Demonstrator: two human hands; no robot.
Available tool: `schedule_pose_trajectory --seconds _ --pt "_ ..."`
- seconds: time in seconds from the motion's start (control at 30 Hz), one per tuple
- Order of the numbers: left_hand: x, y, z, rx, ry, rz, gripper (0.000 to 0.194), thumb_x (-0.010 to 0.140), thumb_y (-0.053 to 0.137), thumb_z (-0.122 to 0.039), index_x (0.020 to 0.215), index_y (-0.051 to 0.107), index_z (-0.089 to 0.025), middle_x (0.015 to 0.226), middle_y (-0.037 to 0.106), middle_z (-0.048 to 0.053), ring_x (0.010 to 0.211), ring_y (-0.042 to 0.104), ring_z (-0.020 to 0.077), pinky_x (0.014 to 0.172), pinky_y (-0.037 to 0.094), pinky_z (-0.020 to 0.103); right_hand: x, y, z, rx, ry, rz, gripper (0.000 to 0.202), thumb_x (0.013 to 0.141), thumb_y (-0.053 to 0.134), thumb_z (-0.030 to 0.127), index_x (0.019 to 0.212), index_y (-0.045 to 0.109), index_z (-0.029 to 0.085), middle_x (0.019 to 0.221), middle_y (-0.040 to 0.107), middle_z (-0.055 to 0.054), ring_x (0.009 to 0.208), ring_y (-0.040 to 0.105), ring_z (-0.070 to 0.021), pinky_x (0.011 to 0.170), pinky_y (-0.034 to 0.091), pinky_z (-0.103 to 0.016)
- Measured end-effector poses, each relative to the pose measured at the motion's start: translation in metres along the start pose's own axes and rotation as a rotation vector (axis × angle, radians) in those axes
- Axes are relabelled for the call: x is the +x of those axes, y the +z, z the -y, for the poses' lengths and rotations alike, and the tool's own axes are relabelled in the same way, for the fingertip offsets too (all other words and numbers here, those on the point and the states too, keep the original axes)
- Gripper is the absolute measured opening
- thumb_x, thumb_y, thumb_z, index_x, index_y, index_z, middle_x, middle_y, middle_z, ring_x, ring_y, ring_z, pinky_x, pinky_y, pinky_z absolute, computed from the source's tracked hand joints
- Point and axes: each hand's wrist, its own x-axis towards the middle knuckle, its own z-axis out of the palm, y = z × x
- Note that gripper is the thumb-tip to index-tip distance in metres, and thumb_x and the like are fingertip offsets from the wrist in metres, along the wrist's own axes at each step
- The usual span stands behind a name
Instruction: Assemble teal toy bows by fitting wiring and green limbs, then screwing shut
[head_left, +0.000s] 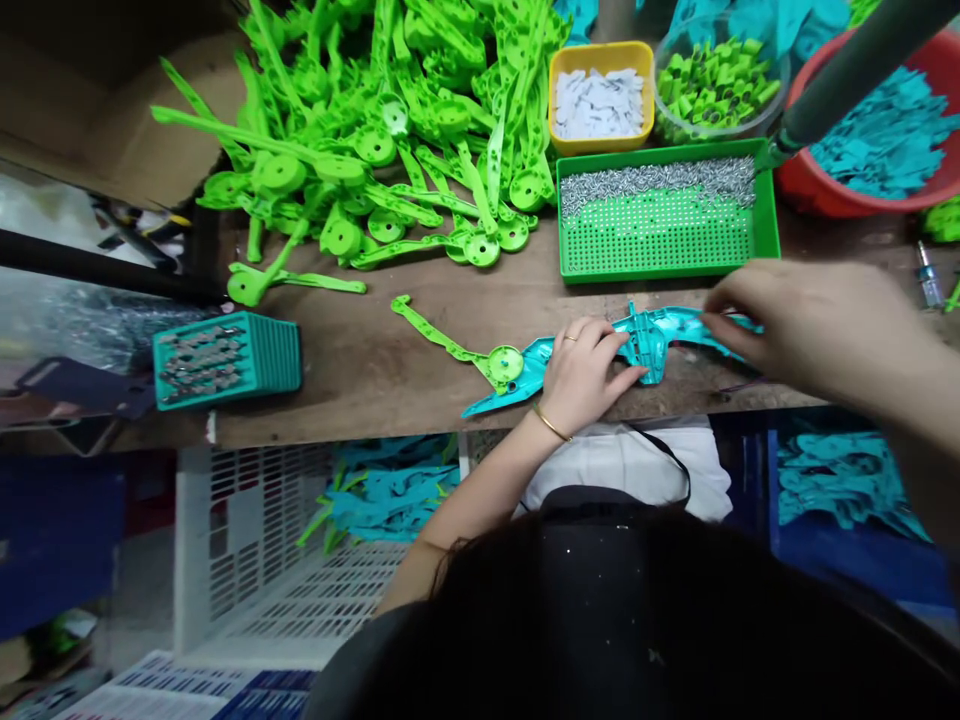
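A long curved teal plastic shell (pixel 651 345), shaped like half of a toy bow, lies across the bench edge. My left hand (pixel 585 368) rests over its middle, fingers curled onto it and holding it down. At the shell's left end sits a lime green arm with a round disc (pixel 504 366), its thin strip pointing up and left. Over the shell's right part is my right hand (pixel 795 315), thumb and forefinger drawn together. Whatever is in that pinch is hidden or too small to make out.
A green perforated tray (pixel 667 245) of small screws stands beyond the shell. Behind are a yellow tub (pixel 601 145) of white pieces, a clear tub (pixel 716 125) and a red basin (pixel 862 200). Lime arms (pixel 375 150) heap at back left; a teal stacked tray (pixel 274 355) sits left.
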Motion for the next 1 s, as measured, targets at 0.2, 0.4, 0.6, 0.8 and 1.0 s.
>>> schedule_pose_trajectory --seconds 0.2,0.4,0.6,0.8,1.0 --pt "0.000 -0.003 0.003 -0.118 0.028 -0.120 0.028 0.091 0.065 -0.038 0.107 0.068 -0.015 0.110 0.067 0.010 0.110 0.059 0.0228 0.099 0.044 0.038 0.023 0.030 0.017 -0.079 0.061 0.122 0.021 0.087 0.054 0.040 0.082 0.064 0.021 0.088 0.069 -0.008 0.056 0.041 -0.0136 0.056 0.017 -0.030" --pt "0.008 -0.006 -0.011 -0.242 0.015 -0.178 0.028 0.092 0.063 -0.037 0.111 0.067 -0.016 0.106 0.071 0.009 0.102 0.062 0.0215 0.093 0.048 0.037 0.012 0.024 0.023 -0.116 -0.012 0.057 0.027 0.087 0.052 0.042 0.081 0.065 0.019 0.079 0.066 -0.008 0.051 0.036 -0.0107 0.057 0.013 -0.030" --pt "0.014 -0.004 -0.012 -0.389 0.012 -0.311 0.020 0.098 0.054 -0.029 0.091 0.069 -0.017 0.090 0.073 0.005 0.087 0.065 0.0165 0.083 0.050 0.031 0.016 0.037 0.017 0.262 -0.003 0.032 0.022 0.084 0.057 0.040 0.083 0.069 0.022 0.070 0.063 -0.002 0.057 0.046 -0.0122 0.056 0.028 -0.028" --pt "0.011 0.002 -0.009 -0.032 0.059 -0.037 0.023 0.099 0.048 -0.028 0.099 0.070 -0.018 0.098 0.072 0.007 0.098 0.061 0.0225 0.091 0.043 0.038 0.016 0.051 0.005 0.537 0.083 0.060 0.027 0.080 0.061 0.046 0.074 0.066 0.020 0.054 0.048 0.004 0.051 0.040 -0.0096 0.054 0.031 -0.027" --pt "0.009 0.000 0.000 -0.072 -0.017 -0.024 0.022 0.096 0.046 -0.017 0.110 0.063 -0.015 0.109 0.067 0.011 0.106 0.057 0.0237 0.096 0.043 0.038 0.010 0.044 0.001 0.246 0.027 0.032 0.014 0.083 0.057 0.034 0.079 0.064 0.023 0.071 0.062 -0.004 0.062 0.051 -0.0162 0.059 0.031 -0.031"
